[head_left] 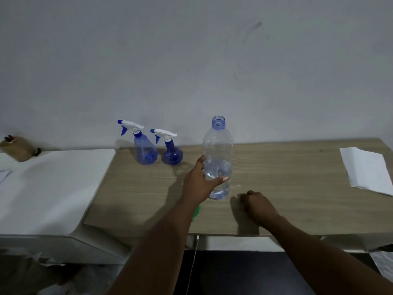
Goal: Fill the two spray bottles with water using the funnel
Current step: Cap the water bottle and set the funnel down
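Note:
Two blue spray bottles with white trigger heads stand near the wall: a taller one (144, 149) and a rounder, shorter one (171, 153) to its right. An uncapped clear water bottle (217, 154), about a third full, stands upright on the wooden table (287, 177). My left hand (200, 182) grips its lower half, thumb across the front. My right hand (258, 204) rests on the table just right of the bottle, fingers curled under; whether it holds anything is hidden. A green piece (196, 211), perhaps the funnel, shows behind my left forearm.
A white surface (49, 188) adjoins the table on the left, with a brown object (19, 149) at its back. Folded white paper (368, 171) lies at the table's right end. A white cable (192, 267) hangs below the front edge.

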`<control>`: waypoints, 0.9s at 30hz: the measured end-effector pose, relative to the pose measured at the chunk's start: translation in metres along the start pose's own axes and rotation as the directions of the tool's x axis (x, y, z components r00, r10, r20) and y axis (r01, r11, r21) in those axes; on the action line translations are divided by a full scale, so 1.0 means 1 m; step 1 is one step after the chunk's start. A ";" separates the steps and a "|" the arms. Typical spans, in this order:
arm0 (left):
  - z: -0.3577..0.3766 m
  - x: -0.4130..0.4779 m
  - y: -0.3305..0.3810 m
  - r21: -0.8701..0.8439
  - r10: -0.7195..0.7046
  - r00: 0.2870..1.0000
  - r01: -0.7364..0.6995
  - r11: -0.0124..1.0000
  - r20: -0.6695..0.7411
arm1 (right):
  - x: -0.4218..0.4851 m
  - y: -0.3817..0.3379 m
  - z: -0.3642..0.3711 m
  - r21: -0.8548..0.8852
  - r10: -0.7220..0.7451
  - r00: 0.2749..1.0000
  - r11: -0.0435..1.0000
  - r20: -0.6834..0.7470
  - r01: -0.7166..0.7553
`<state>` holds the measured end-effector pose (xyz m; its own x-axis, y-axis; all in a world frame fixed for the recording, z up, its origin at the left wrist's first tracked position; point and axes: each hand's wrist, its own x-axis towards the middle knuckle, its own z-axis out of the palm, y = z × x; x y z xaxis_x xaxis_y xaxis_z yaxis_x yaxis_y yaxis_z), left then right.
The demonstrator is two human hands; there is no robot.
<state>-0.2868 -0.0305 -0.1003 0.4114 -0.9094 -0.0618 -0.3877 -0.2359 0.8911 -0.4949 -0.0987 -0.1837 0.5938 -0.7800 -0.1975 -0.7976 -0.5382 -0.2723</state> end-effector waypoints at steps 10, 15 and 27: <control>-0.005 0.002 0.006 0.027 -0.012 0.999 0.011 1.000 0.033 | 0.030 -0.019 -0.175 0.428 0.086 0.917 0.899 -0.390 0.097; -0.005 0.002 0.013 0.051 -0.023 0.998 0.020 0.998 0.067 | 0.022 -0.061 -0.261 0.503 -0.043 0.873 0.803 -0.487 0.320; -0.007 -0.003 0.020 0.078 -0.030 0.996 0.024 0.997 0.081 | 0.021 -0.109 -0.276 0.129 -0.361 0.858 0.893 -0.365 0.431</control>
<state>-0.2904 -0.0307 -0.0790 0.3550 -0.9265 -0.1247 -0.4406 -0.2835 0.8518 -0.4250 -0.1448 0.1016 0.7586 -0.5916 0.2729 -0.4431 -0.7755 -0.4497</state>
